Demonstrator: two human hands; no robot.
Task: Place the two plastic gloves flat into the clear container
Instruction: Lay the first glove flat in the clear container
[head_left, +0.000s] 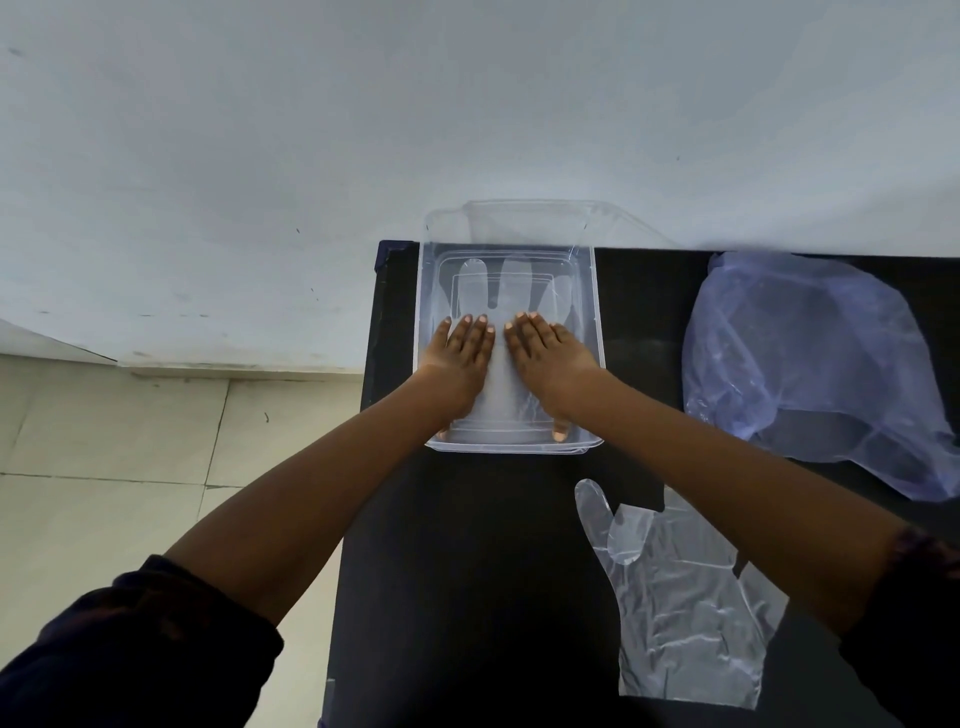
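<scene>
A clear rectangular container (598, 332) stands at the back left of a black table. One thin plastic glove (511, 291) lies flat inside it, fingers pointing away from me. My left hand (462, 353) and my right hand (545, 353) rest palm down on that glove, side by side, fingers stretched out. A second plastic glove (685, 608) lies flat on the table in front and to the right of the container, partly under my right forearm.
The container's clear lid (524, 221) leans against the white wall behind it. A crumpled bluish plastic bag (800, 364) lies on the black table (467, 571) at the right. Tiled floor (104, 467) shows past the table's left edge.
</scene>
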